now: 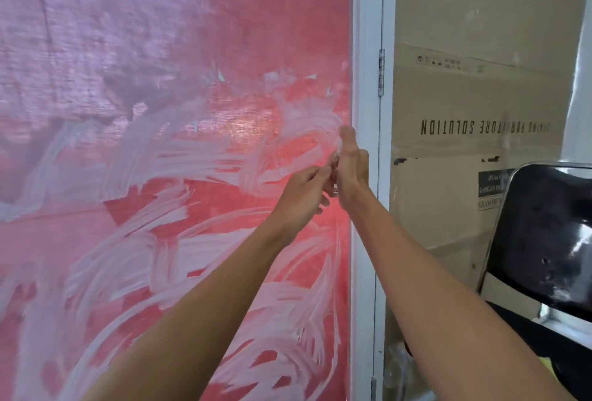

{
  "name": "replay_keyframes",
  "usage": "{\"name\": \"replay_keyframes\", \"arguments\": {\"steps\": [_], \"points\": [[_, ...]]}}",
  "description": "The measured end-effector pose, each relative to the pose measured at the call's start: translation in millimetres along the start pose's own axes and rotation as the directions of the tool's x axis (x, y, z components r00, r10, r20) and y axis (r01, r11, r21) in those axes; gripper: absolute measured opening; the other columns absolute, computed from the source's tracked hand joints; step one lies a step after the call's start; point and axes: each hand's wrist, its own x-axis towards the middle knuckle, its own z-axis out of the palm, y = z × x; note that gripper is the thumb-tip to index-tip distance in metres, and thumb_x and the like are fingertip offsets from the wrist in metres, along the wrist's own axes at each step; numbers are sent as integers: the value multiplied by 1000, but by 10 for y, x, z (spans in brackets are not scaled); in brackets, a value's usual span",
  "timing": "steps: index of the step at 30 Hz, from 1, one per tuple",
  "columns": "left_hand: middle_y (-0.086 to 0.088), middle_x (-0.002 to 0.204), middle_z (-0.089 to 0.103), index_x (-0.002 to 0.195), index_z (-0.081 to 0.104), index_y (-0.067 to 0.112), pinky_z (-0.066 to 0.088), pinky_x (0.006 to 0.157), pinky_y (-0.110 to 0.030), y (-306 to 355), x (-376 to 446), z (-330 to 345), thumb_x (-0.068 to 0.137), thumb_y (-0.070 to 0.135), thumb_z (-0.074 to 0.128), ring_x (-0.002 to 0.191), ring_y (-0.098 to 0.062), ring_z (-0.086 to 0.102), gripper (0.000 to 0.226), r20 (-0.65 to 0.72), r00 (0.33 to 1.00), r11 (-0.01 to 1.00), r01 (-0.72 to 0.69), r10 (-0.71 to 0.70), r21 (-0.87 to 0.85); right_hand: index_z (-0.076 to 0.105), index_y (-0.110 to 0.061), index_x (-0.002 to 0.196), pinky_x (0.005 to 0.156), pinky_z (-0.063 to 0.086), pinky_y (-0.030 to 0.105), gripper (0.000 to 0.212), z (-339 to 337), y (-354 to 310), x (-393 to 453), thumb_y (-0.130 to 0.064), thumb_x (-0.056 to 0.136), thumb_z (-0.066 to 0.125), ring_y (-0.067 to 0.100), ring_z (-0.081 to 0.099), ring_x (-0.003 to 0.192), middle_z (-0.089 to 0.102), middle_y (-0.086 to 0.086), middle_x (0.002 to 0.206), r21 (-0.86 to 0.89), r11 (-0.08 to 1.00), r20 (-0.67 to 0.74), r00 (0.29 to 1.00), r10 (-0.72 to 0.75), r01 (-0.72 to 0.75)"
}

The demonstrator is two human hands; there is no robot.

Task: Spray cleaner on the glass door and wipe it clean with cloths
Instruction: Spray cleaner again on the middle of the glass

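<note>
The glass door (pixel 192 112) fills the left of the view, red behind and covered in white swirled smears of cleaner. My right hand (pixel 350 163) is raised beside the door's right edge, its fingers straight and pointing up. My left hand (pixel 304 191) reaches in from the left, its fingertips bunched against the right palm. They pinch a small pale scrap (pixel 335 159) there, and I cannot tell what it is. No spray bottle is in view, and no full cloth shows.
A white door frame (pixel 368 80) with a hinge (pixel 381 72) runs down beside the glass. Right of it stands a large cardboard box (pixel 474 112) with upside-down print. A black chair with a metal frame (pixel 551 234) sits at the lower right.
</note>
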Motion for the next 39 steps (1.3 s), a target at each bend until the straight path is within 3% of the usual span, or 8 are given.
{"name": "replay_keyframes", "arguments": {"steps": [5,13,17,22,27,30,35,39], "points": [[9,66,66,97,73,8,48,64,-25,18,-15,-133,110,35,47,59,-9,57,40,-52,999,998,9,-12,-54,43,-16,45,45,30,24,73,75,94,-59,-71,93,49,18,37,40,40,2,45,40,999,84,996,7,-10],[11,62,66,102,76,2,45,66,-29,-79,25,-453,112,29,43,58,-10,56,44,-94,995,999,30,-32,-24,46,-13,51,44,31,24,72,326,230,-83,-72,92,49,18,39,41,44,5,47,14,999,126,992,-31,29],[7,64,65,99,78,2,45,65,-29,-46,20,-618,111,27,45,56,-10,56,43,-161,987,999,5,-10,-33,48,-10,55,44,30,26,63,541,152,-82,-60,93,48,18,38,43,44,9,49,-8,994,132,986,-106,108],[5,59,62,94,76,0,46,63,-27,-43,-94,-921,111,28,47,59,-14,56,44,-345,938,994,-60,26,-87,48,-11,54,43,29,25,71,926,87,-213,-72,91,51,18,38,41,42,6,47,18,998,309,948,-70,68],[-2,56,56,80,75,5,47,58,-24,-165,-270,-1229,110,28,48,59,-17,53,47,-479,877,994,-92,51,-63,41,-15,47,50,32,33,58,1362,253,-460,-60,82,51,19,34,44,39,3,47,40,997,267,960,-78,70],[-5,57,56,88,75,-5,46,54,-22,-197,-334,-1395,110,28,47,57,-17,52,48,-504,862,995,-96,63,-41,40,-16,42,46,33,26,72,1500,328,-568,-68,91,54,19,35,41,38,5,46,118,993,325,944,-63,25],[3,56,59,82,75,8,46,55,-21,-194,-458,-1622,111,25,46,54,-12,53,45,-497,862,994,-112,99,3,41,-18,42,58,38,44,61,1807,301,-689,-68,76,47,23,40,48,40,5,47,82,989,233,962,-140,124],[6,61,61,89,76,9,46,57,-23,-162,-536,-1794,111,24,45,58,-13,55,41,-485,865,992,-123,125,37,45,-17,40,54,40,34,74,1941,245,-720,-76,84,52,22,45,46,45,7,47,154,987,311,946,-94,47]]}}
